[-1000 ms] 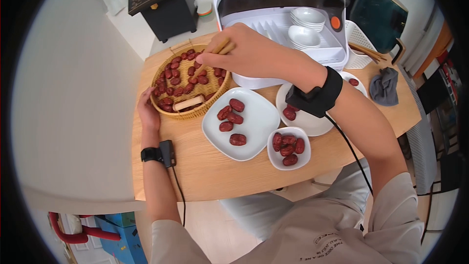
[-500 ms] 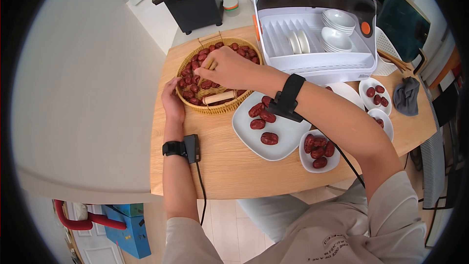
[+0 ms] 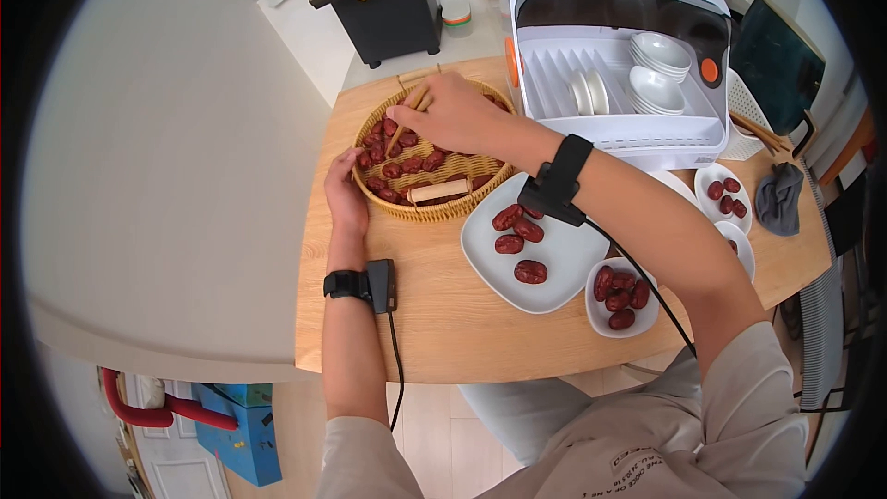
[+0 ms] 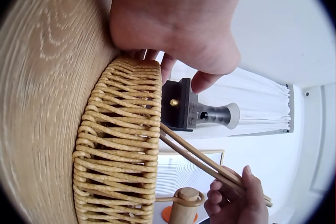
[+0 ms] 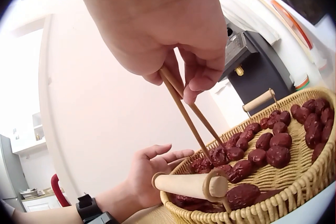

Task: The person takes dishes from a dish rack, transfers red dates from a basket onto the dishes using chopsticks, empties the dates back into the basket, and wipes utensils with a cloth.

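Note:
My right hand (image 3: 453,114) holds a pair of wooden chopsticks (image 4: 197,161) above the left part of a round wicker basket (image 3: 434,212) of red dates. In the right wrist view the chopstick tips are down at a date (image 5: 218,155) near the rim; whether they pinch it I cannot tell. My left hand (image 3: 346,196) rests against the basket's left side, its fingers loosely extended along the rim. A wooden handle (image 3: 440,190) lies across the basket's near edge.
Right of the basket stand a square plate (image 3: 573,263) and a small bowl (image 3: 637,325), both with dates. Farther right are a small plate (image 3: 717,175) of dates, a grey cloth (image 3: 779,199) and chopsticks. Behind stands a white dish cabinet (image 3: 628,134) holding bowls.
The head view has shifted, so the table scene sits farther right. My right hand, chopsticks still held, has moved toward the basket's left part. My left hand stays at the basket's side.

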`<action>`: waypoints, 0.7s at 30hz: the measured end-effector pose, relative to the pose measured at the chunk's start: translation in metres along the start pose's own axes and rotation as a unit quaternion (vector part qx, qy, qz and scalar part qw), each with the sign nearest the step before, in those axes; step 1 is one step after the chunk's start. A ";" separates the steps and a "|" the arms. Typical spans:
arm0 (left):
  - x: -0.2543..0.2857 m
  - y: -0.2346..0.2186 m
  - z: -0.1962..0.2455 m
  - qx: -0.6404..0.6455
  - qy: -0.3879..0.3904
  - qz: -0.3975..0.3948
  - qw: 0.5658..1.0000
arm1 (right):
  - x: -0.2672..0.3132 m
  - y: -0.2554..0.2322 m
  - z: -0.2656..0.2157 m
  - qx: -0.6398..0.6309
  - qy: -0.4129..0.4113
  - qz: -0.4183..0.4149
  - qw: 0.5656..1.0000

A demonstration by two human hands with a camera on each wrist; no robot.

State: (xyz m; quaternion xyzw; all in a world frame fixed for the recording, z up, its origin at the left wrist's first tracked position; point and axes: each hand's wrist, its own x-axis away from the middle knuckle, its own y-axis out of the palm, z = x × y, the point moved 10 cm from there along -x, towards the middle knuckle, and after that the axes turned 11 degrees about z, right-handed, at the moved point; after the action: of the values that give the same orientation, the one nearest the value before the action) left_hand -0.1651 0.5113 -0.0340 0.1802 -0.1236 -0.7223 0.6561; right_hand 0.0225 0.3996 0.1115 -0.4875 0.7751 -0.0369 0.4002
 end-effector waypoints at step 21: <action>0.003 0.008 0.001 0.027 0.008 -0.066 0.997 | 0.130 -0.264 -0.116 0.036 -0.209 0.076 0.974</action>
State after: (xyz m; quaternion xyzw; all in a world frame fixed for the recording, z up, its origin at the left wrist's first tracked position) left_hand -0.1585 0.5078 -0.0301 0.2113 -0.1255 -0.7593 0.6025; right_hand 0.1115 0.1217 0.2322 -0.4094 0.7071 0.0681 0.5725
